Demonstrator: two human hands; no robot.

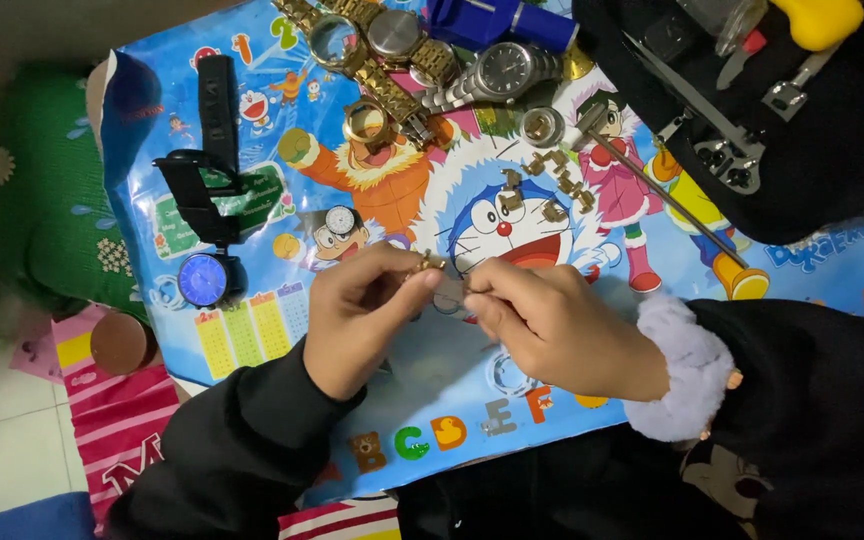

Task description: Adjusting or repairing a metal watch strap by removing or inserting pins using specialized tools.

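Head view shows the left hand [357,315] pinched on a small gold watch-band link [424,264] and the right hand [542,325] pinched on a thin pin, both just below the loose links [547,190], so a slip could drop it among them; the black tool case [832,160] holds metal tools.

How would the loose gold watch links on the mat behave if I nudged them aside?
The loose gold links lie as small separate pieces, so they would probably scatter rather than move together. The cartoon mat looks glossy, so they may slide easily. They seem light and easy to lose.
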